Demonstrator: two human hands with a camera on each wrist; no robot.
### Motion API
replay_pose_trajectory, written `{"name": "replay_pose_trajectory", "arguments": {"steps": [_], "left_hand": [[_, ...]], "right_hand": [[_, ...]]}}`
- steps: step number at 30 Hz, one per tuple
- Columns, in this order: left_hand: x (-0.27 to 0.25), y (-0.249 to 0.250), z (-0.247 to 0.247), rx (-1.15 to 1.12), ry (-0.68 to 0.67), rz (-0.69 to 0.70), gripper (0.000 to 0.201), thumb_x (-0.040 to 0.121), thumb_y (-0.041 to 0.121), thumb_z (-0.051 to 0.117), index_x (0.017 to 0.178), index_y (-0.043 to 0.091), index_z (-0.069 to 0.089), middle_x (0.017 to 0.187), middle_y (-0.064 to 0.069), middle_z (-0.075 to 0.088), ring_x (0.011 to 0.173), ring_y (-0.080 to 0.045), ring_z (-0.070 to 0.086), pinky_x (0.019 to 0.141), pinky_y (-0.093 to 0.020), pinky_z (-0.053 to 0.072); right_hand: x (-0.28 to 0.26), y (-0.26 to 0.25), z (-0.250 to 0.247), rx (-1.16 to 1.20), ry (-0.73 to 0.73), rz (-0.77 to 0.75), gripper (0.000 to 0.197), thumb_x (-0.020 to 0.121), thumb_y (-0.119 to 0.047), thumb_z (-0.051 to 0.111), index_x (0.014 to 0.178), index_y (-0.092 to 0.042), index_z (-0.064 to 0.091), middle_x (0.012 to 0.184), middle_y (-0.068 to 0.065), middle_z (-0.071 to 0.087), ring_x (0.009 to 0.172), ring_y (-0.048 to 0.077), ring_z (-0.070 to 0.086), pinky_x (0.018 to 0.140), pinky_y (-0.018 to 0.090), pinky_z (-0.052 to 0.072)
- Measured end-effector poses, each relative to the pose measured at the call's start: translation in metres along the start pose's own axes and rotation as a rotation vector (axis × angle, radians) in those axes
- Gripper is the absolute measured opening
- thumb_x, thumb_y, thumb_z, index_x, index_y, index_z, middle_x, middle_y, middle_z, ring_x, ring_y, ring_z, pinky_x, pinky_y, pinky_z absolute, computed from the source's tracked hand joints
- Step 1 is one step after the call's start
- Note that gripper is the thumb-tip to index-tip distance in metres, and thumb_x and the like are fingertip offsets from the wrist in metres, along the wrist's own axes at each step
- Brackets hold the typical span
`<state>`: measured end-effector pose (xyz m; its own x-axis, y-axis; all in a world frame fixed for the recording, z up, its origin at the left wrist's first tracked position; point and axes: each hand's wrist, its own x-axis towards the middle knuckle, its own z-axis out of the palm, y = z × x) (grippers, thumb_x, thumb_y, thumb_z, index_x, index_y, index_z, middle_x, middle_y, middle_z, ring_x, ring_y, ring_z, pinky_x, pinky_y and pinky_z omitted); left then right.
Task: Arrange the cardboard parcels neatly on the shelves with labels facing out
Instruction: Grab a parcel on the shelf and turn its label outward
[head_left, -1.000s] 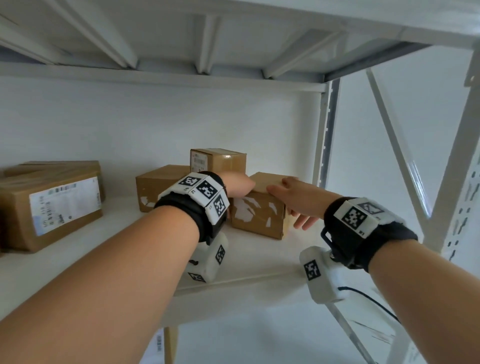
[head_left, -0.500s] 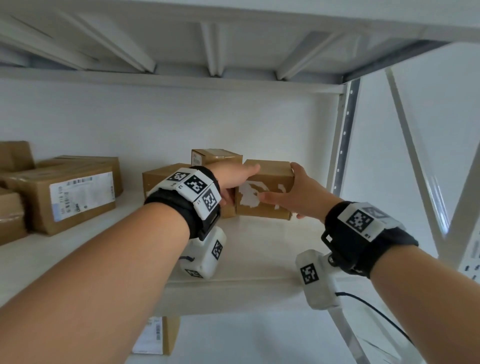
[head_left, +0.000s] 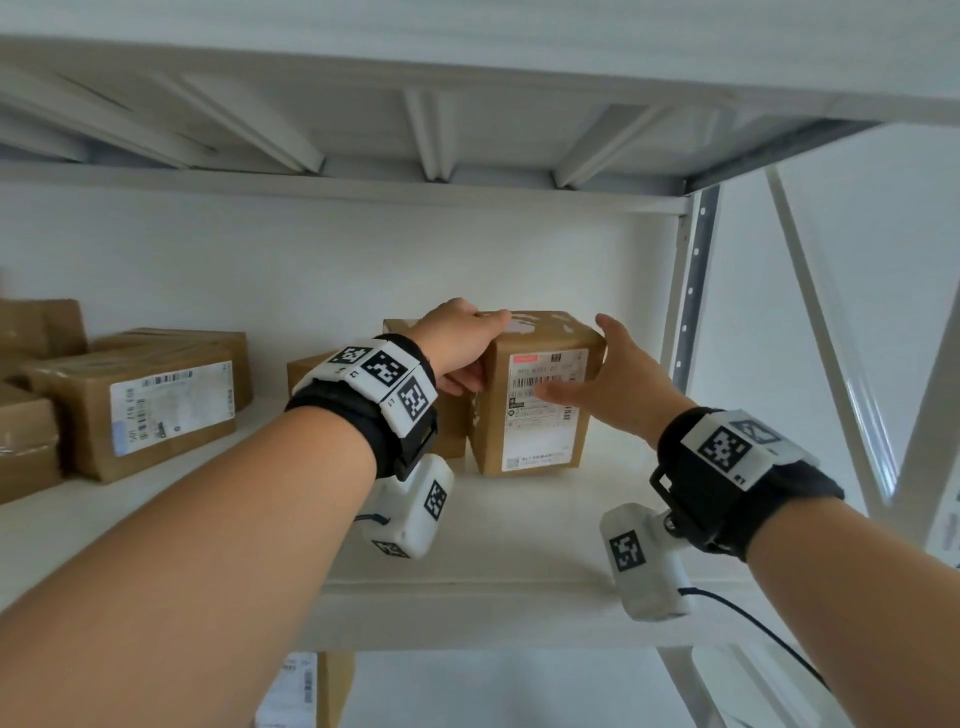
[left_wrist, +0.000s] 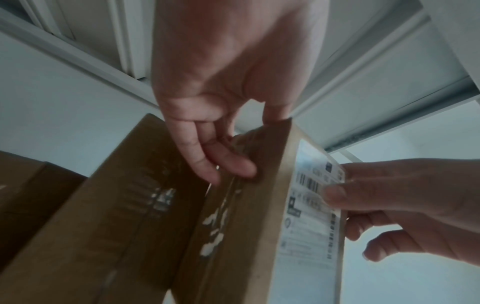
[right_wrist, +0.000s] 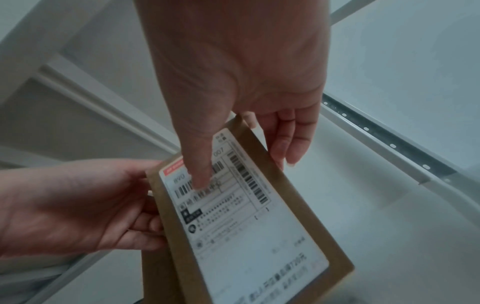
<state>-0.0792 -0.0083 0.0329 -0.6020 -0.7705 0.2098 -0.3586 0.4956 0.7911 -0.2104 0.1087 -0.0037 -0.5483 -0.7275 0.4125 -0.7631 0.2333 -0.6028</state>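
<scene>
Held parcel: small cardboard parcel (head_left: 537, 395) stands upright on the white shelf board (head_left: 519, 525), toward its right end, near the grey perforated upright (head_left: 693, 291).
Label: white shipping label (head_left: 545, 410) with red strip and barcodes covers most of the front face, turned toward the camera; print too blurred to read.
Top face: torn white tape or paper patches.
Left hand: left hand (head_left: 457, 343) clamps the parcel's upper left edge, thumb over the top, fingers (left_wrist: 226, 160) pressed on the left side face, as the left wrist view shows.
Right hand: right hand (head_left: 618, 389) grips the right side; thumb (right_wrist: 201, 164) lies across the label's barcode, fingers curl round the right face, index tip up at the top corner.
Grip state: both hands closed on the same parcel, one on each side.
Neighbours: a brown box (head_left: 452, 426) sits just behind and left of the held parcel, touching or nearly so, mostly hidden by the left wrist; another low box (head_left: 306, 366) lies further left behind it.
Left group: a wide parcel with a label facing out (head_left: 135, 410) stands well apart to the left, more plain boxes (head_left: 31, 441) crowded round it at the frame edge.
Below: a labelled box (head_left: 306, 691) shows on the shelf underneath.
Above: underside of the upper shelf (head_left: 415, 119) with white ribs.
Wrists: black bands carrying white marker blocks and camera units.
</scene>
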Motion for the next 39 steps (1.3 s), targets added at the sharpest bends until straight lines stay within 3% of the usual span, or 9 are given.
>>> {"name": "replay_pose_trajectory", "arguments": {"steps": [6, 9, 12, 16, 20, 24, 28, 34, 39], "left_hand": [[0.002, 0.003, 0.004, 0.0, -0.027, -0.021, 0.05, 0.097, 0.05, 0.04, 0.119, 0.009, 0.058, 0.076, -0.006, 0.061, 0.063, -0.019, 0.06, 0.071, -0.035, 0.056], [0.004, -0.002, 0.006, -0.001, -0.042, -0.046, 0.051, 0.097, 0.05, 0.039, 0.12, 0.008, 0.058, 0.076, -0.006, 0.06, 0.065, -0.019, 0.06, 0.077, -0.038, 0.057], [0.003, -0.004, 0.007, -0.012, -0.05, -0.058, 0.051, 0.098, 0.05, 0.038, 0.122, 0.01, 0.057, 0.083, -0.007, 0.06, 0.071, -0.019, 0.061, 0.081, -0.04, 0.057], [0.001, -0.003, 0.01, -0.027, -0.094, -0.067, 0.055, 0.096, 0.053, 0.041, 0.132, 0.012, 0.05, 0.111, -0.01, 0.062, 0.086, -0.022, 0.063, 0.078, -0.039, 0.059], [0.003, 0.001, 0.017, -0.064, -0.136, -0.017, 0.071, 0.092, 0.053, 0.05, 0.152, 0.024, 0.024, 0.095, -0.001, 0.055, 0.077, -0.02, 0.063, 0.068, -0.033, 0.058], [0.006, 0.007, 0.031, 0.017, -0.169, 0.072, 0.075, 0.087, 0.047, 0.063, 0.15, 0.024, 0.029, 0.093, 0.006, 0.056, 0.077, -0.014, 0.062, 0.066, -0.029, 0.058], [0.01, 0.019, 0.05, 0.103, -0.16, 0.162, 0.073, 0.086, 0.029, 0.07, 0.148, 0.02, 0.032, 0.085, 0.011, 0.054, 0.071, -0.008, 0.059, 0.069, -0.028, 0.06], [0.018, 0.039, 0.078, 0.147, -0.184, 0.22, 0.055, 0.086, 0.027, 0.07, 0.135, 0.018, 0.046, 0.083, 0.01, 0.056, 0.075, -0.014, 0.062, 0.07, -0.029, 0.059], [0.022, 0.052, 0.099, 0.173, -0.204, 0.252, 0.047, 0.085, 0.027, 0.07, 0.127, 0.018, 0.051, 0.088, 0.004, 0.06, 0.083, -0.019, 0.066, 0.075, -0.032, 0.06]], "right_hand": [[-0.001, 0.003, -0.001, 0.014, -0.013, 0.003, 0.062, 0.077, -0.045, 0.073, 0.125, -0.019, 0.044, 0.102, -0.006, 0.064, 0.085, 0.012, 0.059, 0.068, 0.022, 0.046], [-0.001, 0.004, -0.001, -0.022, -0.009, 0.011, 0.056, 0.079, -0.05, 0.069, 0.12, -0.019, 0.048, 0.092, -0.009, 0.06, 0.082, 0.012, 0.058, 0.068, 0.024, 0.046], [0.003, 0.007, -0.001, -0.063, -0.002, 0.031, 0.059, 0.081, -0.058, 0.062, 0.123, -0.019, 0.049, 0.089, -0.009, 0.062, 0.077, 0.012, 0.06, 0.071, 0.03, 0.053], [0.006, 0.01, -0.003, -0.042, -0.006, 0.086, 0.069, 0.083, -0.068, 0.049, 0.127, -0.015, 0.052, 0.098, -0.002, 0.067, 0.088, 0.018, 0.064, 0.083, 0.04, 0.057], [0.004, 0.011, -0.007, -0.035, 0.011, 0.086, 0.056, 0.092, -0.059, 0.04, 0.122, -0.013, 0.054, 0.092, 0.001, 0.068, 0.085, 0.021, 0.066, 0.081, 0.041, 0.057], [0.0, 0.019, -0.014, -0.075, 0.078, 0.034, 0.048, 0.097, -0.042, 0.041, 0.142, -0.027, 0.035, 0.108, -0.002, 0.064, 0.092, 0.02, 0.063, 0.084, 0.044, 0.056], [-0.001, 0.028, -0.027, -0.172, 0.141, -0.006, 0.034, 0.098, -0.032, 0.041, 0.13, -0.025, 0.049, 0.097, -0.006, 0.06, 0.087, 0.019, 0.062, 0.08, 0.038, 0.056], [0.002, 0.047, -0.044, -0.223, 0.167, 0.039, 0.034, 0.096, -0.035, 0.045, 0.128, -0.025, 0.053, 0.096, -0.006, 0.06, 0.083, 0.017, 0.058, 0.07, 0.027, 0.046], [0.001, 0.062, -0.058, -0.192, 0.175, 0.085, 0.041, 0.094, -0.04, 0.05, 0.132, -0.024, 0.051, 0.109, -0.003, 0.067, 0.09, 0.017, 0.063, 0.079, 0.032, 0.054]]}}
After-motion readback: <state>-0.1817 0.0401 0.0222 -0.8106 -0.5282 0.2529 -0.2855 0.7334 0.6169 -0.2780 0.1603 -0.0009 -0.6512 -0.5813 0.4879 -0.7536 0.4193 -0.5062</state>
